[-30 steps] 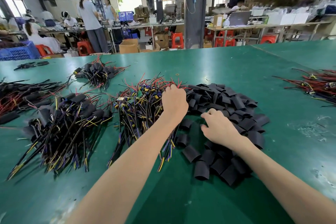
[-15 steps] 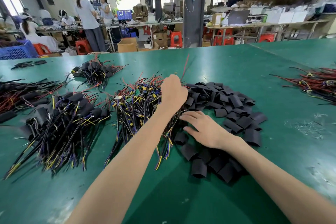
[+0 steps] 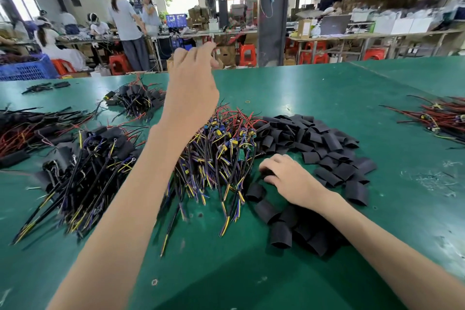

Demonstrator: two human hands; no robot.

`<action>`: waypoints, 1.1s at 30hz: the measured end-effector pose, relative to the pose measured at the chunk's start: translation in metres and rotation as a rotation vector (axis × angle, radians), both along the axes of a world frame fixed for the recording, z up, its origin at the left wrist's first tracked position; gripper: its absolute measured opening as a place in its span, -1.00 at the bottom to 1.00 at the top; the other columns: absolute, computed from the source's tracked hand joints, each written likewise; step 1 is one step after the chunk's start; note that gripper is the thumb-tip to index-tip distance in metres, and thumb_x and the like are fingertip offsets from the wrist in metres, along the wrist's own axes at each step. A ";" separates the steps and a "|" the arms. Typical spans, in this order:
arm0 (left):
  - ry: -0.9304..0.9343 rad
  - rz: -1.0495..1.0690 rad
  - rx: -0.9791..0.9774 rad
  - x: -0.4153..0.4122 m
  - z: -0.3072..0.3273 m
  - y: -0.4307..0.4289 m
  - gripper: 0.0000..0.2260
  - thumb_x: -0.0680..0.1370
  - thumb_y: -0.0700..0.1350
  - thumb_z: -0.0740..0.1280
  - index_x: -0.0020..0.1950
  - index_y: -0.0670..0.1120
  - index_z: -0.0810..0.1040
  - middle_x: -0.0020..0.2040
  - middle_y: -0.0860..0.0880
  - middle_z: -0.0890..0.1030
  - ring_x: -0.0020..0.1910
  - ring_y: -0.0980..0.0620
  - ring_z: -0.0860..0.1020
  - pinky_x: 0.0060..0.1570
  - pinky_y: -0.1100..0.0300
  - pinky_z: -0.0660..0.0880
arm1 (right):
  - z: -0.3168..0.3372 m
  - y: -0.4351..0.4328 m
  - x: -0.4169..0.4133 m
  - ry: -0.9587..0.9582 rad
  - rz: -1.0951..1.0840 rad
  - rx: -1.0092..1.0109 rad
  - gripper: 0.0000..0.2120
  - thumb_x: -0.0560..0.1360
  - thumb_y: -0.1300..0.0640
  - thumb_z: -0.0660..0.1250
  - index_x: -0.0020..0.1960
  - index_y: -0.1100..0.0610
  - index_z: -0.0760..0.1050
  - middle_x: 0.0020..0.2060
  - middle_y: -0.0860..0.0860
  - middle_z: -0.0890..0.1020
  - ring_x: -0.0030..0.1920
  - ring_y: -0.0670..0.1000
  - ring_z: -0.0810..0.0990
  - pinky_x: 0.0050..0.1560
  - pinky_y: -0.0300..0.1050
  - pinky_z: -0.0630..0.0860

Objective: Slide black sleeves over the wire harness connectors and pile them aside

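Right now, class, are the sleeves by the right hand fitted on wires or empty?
Empty: the sleeves lie loose in a pile, hollow ends showing, nothing through them.

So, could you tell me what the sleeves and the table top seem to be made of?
Sleeves: likely thin matte plastic or rubber tubing; they lie flattened and creased. Table top: probably a green rubber or vinyl mat, slightly glossy, scuffed.

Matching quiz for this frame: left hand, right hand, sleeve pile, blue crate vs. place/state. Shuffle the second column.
1 left hand
2 right hand
3 sleeve pile
4 blue crate

a right of the bare harnesses
b far left, beyond the table
c raised, pinching a wire
d low, curled on a sleeve

Pairs: 1-c, 2-d, 3-a, 4-b
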State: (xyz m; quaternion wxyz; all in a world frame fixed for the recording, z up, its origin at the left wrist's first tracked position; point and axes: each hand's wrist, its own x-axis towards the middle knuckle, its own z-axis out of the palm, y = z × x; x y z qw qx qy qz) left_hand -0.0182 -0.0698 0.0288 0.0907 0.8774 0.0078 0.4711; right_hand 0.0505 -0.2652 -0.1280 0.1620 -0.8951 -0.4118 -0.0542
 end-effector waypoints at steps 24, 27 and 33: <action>0.438 0.046 0.001 -0.025 -0.128 0.019 -0.58 0.39 -0.44 0.21 0.17 -0.10 0.49 -0.01 -0.02 0.62 0.00 -0.04 0.53 0.15 0.12 0.28 | 0.002 -0.006 0.008 -0.031 -0.046 -0.268 -0.61 0.64 0.07 0.04 0.47 0.01 0.20 0.33 -0.02 0.24 0.25 0.06 0.18 0.24 -0.07 0.13; 0.514 -0.103 -0.115 -0.030 -0.127 0.017 -0.44 0.37 -0.50 0.16 0.31 -0.13 0.45 0.11 -0.07 0.51 0.05 -0.05 0.50 0.12 0.04 0.43 | 0.004 -0.008 0.009 -0.006 -0.020 -0.256 -0.58 0.63 0.06 0.11 0.48 0.05 0.20 0.28 0.05 0.28 0.26 0.08 0.21 0.25 -0.08 0.18; 0.371 -0.146 -0.121 -0.031 -0.130 0.008 -0.81 0.60 -0.22 0.21 0.12 -0.14 0.59 -0.07 -0.06 0.49 -0.15 -0.03 0.49 -0.08 0.08 0.46 | 0.013 -0.006 0.000 0.118 -0.027 0.017 -0.67 0.54 0.01 0.28 0.21 0.20 0.46 0.01 0.06 0.38 0.06 0.08 0.44 0.14 -0.06 0.34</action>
